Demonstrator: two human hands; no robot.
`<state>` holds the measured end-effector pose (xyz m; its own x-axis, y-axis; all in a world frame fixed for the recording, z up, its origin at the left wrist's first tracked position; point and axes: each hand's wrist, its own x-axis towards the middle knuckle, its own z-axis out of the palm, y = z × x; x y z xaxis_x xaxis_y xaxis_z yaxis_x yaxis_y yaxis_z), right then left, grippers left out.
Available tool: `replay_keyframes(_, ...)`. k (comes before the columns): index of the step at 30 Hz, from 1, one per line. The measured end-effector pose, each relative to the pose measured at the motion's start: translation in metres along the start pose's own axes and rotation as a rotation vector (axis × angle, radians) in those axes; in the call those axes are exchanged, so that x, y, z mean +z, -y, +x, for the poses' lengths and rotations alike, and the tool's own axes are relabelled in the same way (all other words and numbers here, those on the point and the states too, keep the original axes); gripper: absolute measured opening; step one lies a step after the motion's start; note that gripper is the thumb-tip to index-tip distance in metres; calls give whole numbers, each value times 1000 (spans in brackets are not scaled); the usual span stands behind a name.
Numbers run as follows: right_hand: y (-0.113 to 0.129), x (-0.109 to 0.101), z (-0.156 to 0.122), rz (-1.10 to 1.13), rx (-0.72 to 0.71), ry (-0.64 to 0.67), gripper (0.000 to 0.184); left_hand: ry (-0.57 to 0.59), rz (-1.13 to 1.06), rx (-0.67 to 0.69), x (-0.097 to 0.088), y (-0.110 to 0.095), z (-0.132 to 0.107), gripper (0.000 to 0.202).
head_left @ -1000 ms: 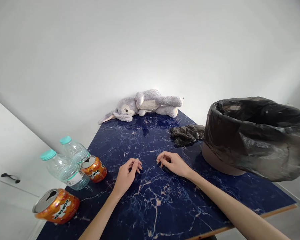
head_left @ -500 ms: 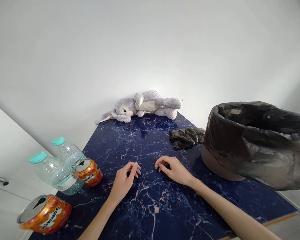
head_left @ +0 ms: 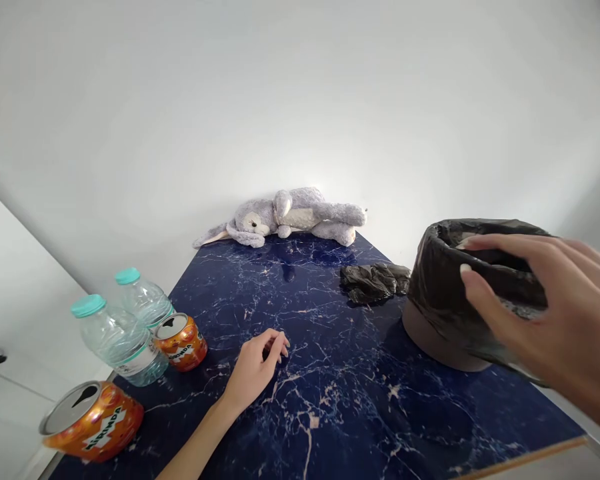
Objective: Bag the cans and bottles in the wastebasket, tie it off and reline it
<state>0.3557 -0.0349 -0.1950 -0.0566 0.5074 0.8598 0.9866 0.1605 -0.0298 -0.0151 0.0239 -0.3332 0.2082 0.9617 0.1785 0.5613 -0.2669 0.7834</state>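
The right hand (head_left: 565,300) is hovering by the rim of a bag-lined bin (head_left: 433,340), thumb and fingers parting; whether it is touching, I cannot tell. The left hand (head_left: 253,363) is resting loosely closed on the table (head_left: 340,373). From there, one bin is standing near three o'clock, one crumpled black plastic piece (head_left: 377,281) is lying at two, one plush rabbit (head_left: 300,218) at twelve; two bottles (head_left: 110,333) and two orange cans (head_left: 100,423) are standing around nine.

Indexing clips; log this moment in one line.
left hand: on table | right hand: open at lined bin, contact unclear | back: plush rabbit
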Motion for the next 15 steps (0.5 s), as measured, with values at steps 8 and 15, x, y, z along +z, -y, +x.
replay_keyframes(8,-58,16,-13,-101,135,349,38,-9,-4,27,-1,1,-3,41)
replay_keyframes(15,-1,9,-6,328,-106,207,27,3,0,20,-1,2,-3,42)
